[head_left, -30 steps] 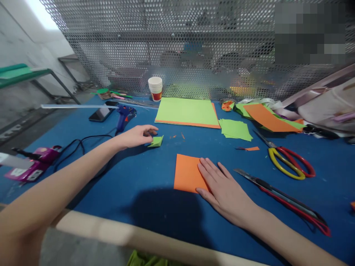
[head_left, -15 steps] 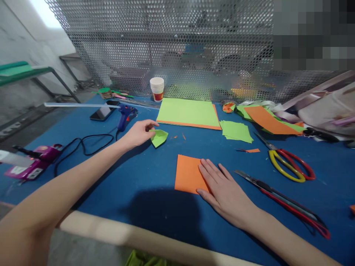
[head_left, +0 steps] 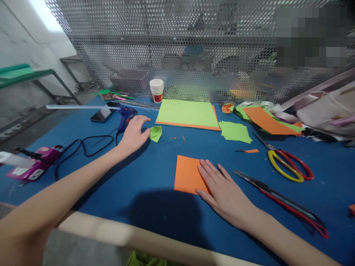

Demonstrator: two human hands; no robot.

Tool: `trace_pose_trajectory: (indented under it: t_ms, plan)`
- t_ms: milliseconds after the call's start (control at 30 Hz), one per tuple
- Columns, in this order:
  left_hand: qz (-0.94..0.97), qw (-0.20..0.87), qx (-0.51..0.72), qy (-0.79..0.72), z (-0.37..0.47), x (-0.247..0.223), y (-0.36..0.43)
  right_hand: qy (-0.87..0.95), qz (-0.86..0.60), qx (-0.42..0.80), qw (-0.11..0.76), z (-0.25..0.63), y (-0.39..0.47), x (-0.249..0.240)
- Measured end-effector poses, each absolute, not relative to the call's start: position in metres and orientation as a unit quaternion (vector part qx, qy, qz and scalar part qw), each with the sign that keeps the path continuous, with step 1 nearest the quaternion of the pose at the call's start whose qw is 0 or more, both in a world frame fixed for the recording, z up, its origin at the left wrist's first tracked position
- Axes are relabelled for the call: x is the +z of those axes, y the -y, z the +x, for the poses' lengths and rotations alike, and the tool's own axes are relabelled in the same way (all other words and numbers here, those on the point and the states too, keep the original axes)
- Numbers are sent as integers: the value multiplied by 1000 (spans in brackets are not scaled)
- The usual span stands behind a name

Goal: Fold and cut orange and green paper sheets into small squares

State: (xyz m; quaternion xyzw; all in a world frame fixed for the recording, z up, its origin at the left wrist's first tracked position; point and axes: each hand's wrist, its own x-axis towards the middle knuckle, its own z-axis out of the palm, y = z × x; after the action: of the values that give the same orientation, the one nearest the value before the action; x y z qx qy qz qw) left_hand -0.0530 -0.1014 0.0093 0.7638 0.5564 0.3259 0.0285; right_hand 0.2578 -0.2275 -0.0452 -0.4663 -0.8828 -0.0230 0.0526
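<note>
My right hand (head_left: 222, 190) lies flat with fingers stretched over the right part of an orange paper square (head_left: 187, 175) on the blue table. My left hand (head_left: 134, 133) is open just left of a small folded green paper piece (head_left: 155, 133), its fingers apart and holding nothing. Right behind that hand sits a blue glue gun (head_left: 124, 116) with a long clear glue stick in it. To the right of my right hand lie red-handled scissors (head_left: 280, 203), and past them a pair with red and yellow handles (head_left: 288, 166).
Green and orange sheets (head_left: 188, 114) lie at the back, beside green paper squares (head_left: 235, 132). Stacked paper cups (head_left: 156, 91) stand before a perforated metal panel (head_left: 172, 55). A phone (head_left: 104, 113) and a purple power strip (head_left: 39, 164) with a black cord are at left. Paper scraps (head_left: 270, 119) pile up at right.
My left hand has let go of the folded green piece and drawn back slightly to the left. That piece now sits a little farther left. My right hand stays on the orange square.
</note>
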Motion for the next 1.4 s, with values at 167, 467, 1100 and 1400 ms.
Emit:
trace_pose_trajectory:
  t_ms: [167,467,1100,1400]
  plan:
    - [906,63,221,-354,-2,10,165,884,-463,-31,59,258,227,-46]
    - [951,126,53,-279,47,-23,207,879,-472,3,60,259,227,-48]
    - [916,174,-25,-362,24,-16,204,864,-500,-20,60,264,230,-50]
    - [897,180,70,-399,-1,-8,182,850,-518,83,50,265,227,-31]
